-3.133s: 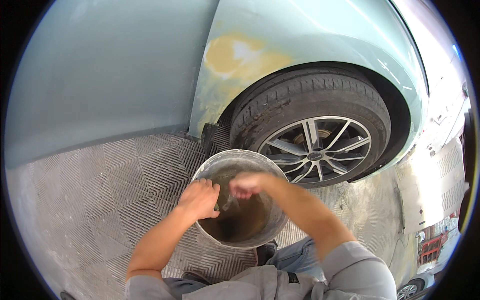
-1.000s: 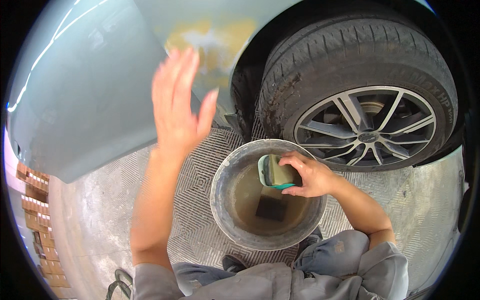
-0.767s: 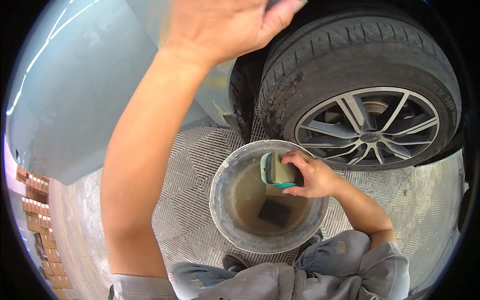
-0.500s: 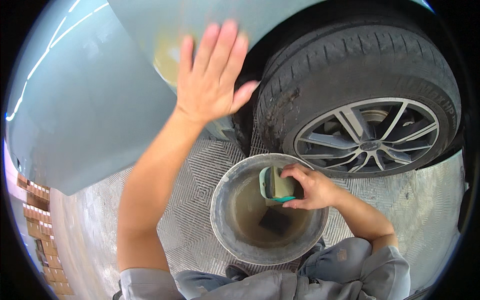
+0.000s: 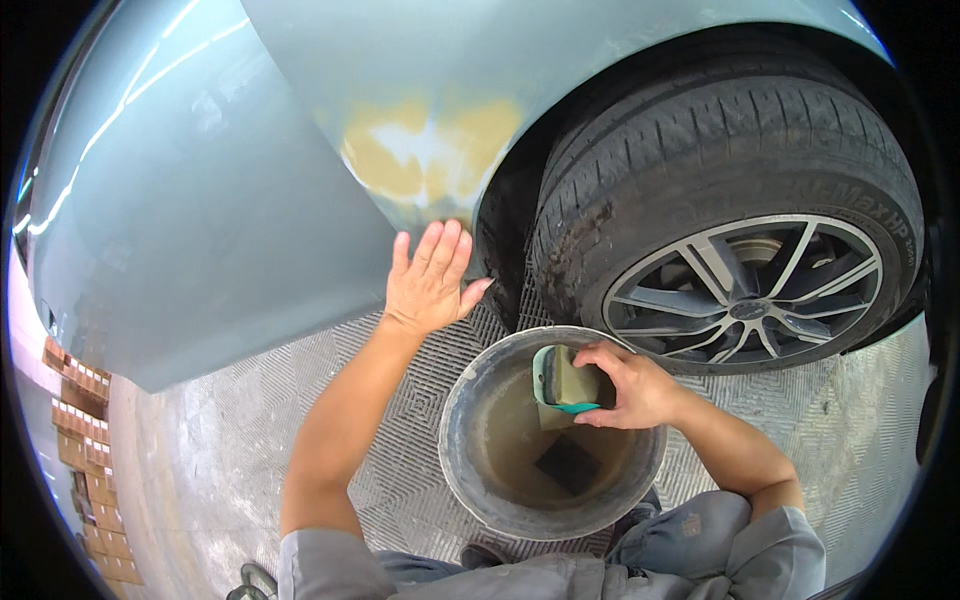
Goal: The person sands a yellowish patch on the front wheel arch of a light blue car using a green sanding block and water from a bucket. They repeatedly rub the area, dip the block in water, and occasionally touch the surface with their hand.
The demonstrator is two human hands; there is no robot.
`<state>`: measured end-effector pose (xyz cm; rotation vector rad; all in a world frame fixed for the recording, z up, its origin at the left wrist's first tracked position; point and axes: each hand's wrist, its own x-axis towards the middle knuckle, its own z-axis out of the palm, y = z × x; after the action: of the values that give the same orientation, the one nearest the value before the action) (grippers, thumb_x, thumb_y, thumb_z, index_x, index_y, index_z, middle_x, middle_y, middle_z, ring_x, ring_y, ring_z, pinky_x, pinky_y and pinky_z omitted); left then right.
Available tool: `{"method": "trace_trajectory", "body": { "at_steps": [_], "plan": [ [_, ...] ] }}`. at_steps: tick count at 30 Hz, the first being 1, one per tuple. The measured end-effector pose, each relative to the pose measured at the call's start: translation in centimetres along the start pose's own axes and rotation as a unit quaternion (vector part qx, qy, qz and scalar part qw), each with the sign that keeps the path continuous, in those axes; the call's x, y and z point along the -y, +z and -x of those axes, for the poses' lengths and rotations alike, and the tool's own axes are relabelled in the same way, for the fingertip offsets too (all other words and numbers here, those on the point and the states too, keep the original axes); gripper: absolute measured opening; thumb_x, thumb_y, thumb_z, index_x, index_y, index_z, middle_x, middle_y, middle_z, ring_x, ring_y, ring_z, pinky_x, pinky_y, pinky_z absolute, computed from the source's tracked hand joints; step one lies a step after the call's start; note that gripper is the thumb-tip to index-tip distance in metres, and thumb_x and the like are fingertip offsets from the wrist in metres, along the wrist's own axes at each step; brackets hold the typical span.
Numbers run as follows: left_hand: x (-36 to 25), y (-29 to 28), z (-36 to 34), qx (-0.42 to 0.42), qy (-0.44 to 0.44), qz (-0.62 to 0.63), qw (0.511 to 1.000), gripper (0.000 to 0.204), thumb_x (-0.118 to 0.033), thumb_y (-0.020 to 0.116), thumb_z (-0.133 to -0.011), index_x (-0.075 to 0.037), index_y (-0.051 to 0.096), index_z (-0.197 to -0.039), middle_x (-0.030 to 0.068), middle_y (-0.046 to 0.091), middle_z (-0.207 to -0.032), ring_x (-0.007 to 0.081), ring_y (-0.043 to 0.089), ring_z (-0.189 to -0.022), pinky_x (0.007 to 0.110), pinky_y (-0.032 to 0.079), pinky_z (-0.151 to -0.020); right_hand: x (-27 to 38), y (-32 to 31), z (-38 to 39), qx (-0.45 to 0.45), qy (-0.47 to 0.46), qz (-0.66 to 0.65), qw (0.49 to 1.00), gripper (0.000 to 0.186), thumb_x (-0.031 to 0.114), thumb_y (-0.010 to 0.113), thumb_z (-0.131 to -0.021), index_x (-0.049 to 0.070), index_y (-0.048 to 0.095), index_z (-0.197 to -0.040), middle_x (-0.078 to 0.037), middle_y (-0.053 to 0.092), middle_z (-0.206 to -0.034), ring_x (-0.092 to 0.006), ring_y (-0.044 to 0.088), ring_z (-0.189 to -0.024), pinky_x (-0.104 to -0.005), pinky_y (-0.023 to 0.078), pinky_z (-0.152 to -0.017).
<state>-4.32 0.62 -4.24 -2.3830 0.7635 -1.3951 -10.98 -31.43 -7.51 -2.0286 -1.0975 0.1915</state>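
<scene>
My left hand is spread flat, fingertips at the lower edge of a pale blue-green car body panel. Just above them lies a sanded patch, yellowish around a whitish middle. Over a round grey bucket, my right hand grips a sanding block with a teal edge, thumb and fingers closed on its side. Murky brown water fills part of the bucket. A dark square piece lies in that water, below the block.
A black tyre on a multi-spoke wheel stands to the right, close to the bucket. A car door extends to the left. Stacked cardboard boxes show at the far left. The floor has a ridged pattern.
My left hand has come down off the patch to the panel's lower edge, uncovering the patch. My right hand still holds the sanding block over the bucket. The view has shifted slightly.
</scene>
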Motion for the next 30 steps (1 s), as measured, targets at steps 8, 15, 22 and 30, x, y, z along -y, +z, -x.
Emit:
{"method": "trace_trajectory", "body": {
  "at_steps": [8, 15, 22, 30],
  "plan": [
    [0.6, -6.1, -19.4, -0.101, 0.015, 0.000, 0.995, 0.072, -0.053, 0.036, -0.094, -0.003, 0.035, -0.146, 0.0161, 0.033, -0.152, 0.0306, 0.029, -0.142, 0.044, 0.013, -0.116, 0.3, -0.1, 0.0, 0.001, 0.004, 0.029, 1.000, 0.065, 0.033, 0.081, -0.070, 0.009, 0.048, -0.121, -0.017, 0.056, -0.118, -0.0378, 0.060, -0.101, -0.0417, 0.052, -0.084],
    [1.7, -4.5, -15.0, -0.131, 0.041, 0.003, 0.991, 0.071, -0.057, 0.039, -0.091, -0.010, 0.038, -0.146, 0.0084, 0.036, -0.152, 0.0268, 0.029, -0.142, 0.050, 0.012, -0.115, 0.2, -0.3, 0.1, -0.014, -0.002, -0.015, 1.000, 0.065, 0.032, 0.082, -0.070, 0.009, 0.048, -0.121, -0.017, 0.057, -0.116, -0.0374, 0.061, -0.101, -0.0412, 0.052, -0.084],
    [2.2, -1.1, -11.0, -0.161, 0.039, 0.009, 0.986, 0.071, -0.055, 0.038, -0.093, -0.007, 0.037, -0.146, 0.0128, 0.034, -0.152, 0.0300, 0.026, -0.143, 0.052, 0.009, -0.116, 0.5, -0.4, 0.2, 0.008, 0.027, -0.005, 1.000, 0.066, 0.034, 0.083, -0.070, 0.010, 0.048, -0.120, -0.017, 0.057, -0.119, -0.0373, 0.059, -0.105, -0.0415, 0.051, -0.086],
    [2.4, 2.7, -3.3, -0.125, 0.050, 0.019, 0.991, 0.076, -0.053, 0.044, -0.092, -0.008, 0.024, -0.151, 0.0111, 0.023, -0.157, 0.0292, 0.016, -0.147, 0.054, 0.006, -0.116, 0.4, -0.3, 0.2, 0.008, 0.020, 0.007, 1.000, 0.066, 0.035, 0.081, -0.071, 0.011, 0.047, -0.122, -0.016, 0.056, -0.121, -0.0366, 0.060, -0.104, -0.0423, 0.052, -0.085]
  ]
}}
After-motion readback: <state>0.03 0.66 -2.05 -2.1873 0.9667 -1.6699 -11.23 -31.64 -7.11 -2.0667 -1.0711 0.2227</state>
